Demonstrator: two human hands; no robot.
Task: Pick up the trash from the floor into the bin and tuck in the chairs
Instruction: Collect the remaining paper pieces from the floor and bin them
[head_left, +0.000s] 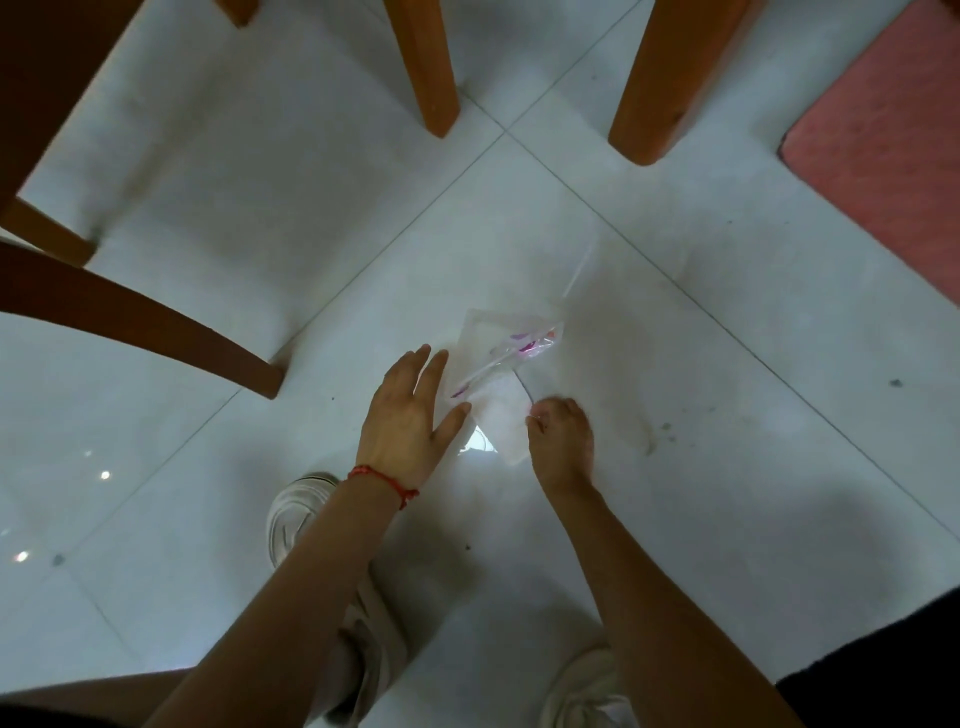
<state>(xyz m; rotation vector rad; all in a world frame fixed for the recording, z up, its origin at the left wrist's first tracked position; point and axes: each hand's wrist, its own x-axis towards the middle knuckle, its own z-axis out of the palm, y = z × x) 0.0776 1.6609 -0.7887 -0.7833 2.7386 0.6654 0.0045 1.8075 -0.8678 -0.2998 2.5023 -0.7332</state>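
Two hands are reaching down to a thin plastic wrapper lying on the white floor, between the chair legs and the person's shoes. The left hand is spread wide, its fingers touching the wrapper's edge. The right hand is curling tight, pinching the wrapper's near corner (I think so, it is blurry). No bin is showing. The wrapper looks light and slippery, so it could be sliding out of a small pinch and dropping again.
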